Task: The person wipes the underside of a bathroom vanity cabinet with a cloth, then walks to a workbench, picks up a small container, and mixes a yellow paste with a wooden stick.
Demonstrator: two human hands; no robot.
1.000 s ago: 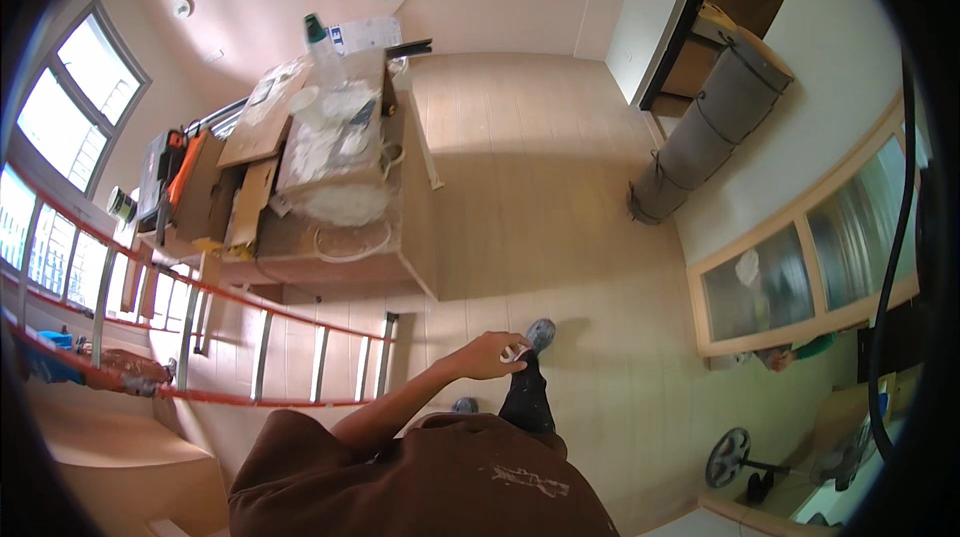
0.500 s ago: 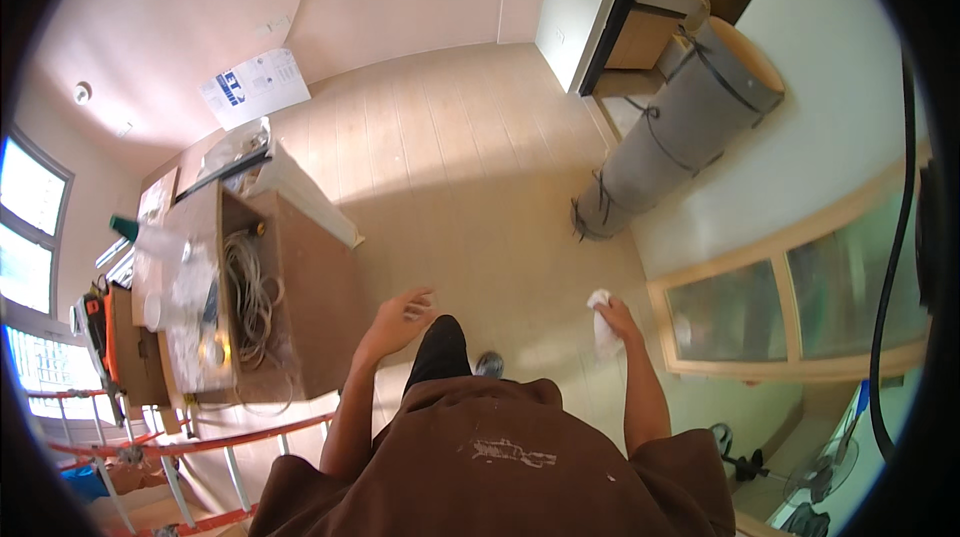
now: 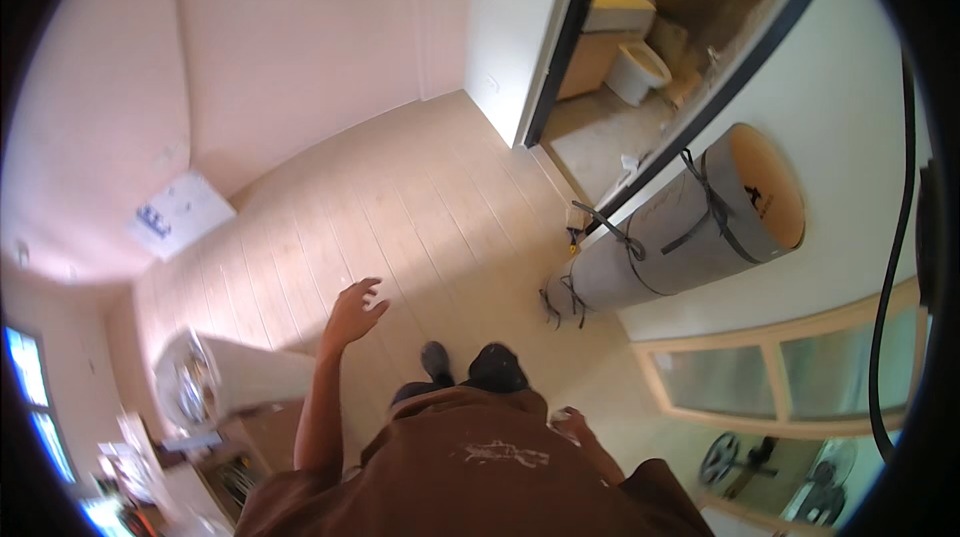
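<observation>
My left hand (image 3: 354, 314) is stretched out over the wood-plank floor (image 3: 390, 207), its fingers apart and nothing in them. Low at my right side, close to the brown shirt (image 3: 480, 477), is my right hand (image 3: 577, 427). Its fingers are closed on a crumpled white cloth (image 3: 558, 417), of which only a small part shows. Both my shoes, a grey one (image 3: 436, 361) among them, stand on the planks between the hands.
A large grey roll (image 3: 650, 237) tied with dark straps leans by a doorway; a toilet (image 3: 637, 72) shows beyond. Wood-framed glass panels (image 3: 720, 387) and a fan (image 3: 825, 487) are at right. At left stand a white wrapped bundle (image 3: 250, 372) and a cluttered box (image 3: 265, 437).
The view has turned and moved forward, bringing the doorway and roll closer. My left hand has reached farther out; my right hand has drawn in toward my body with the cloth.
</observation>
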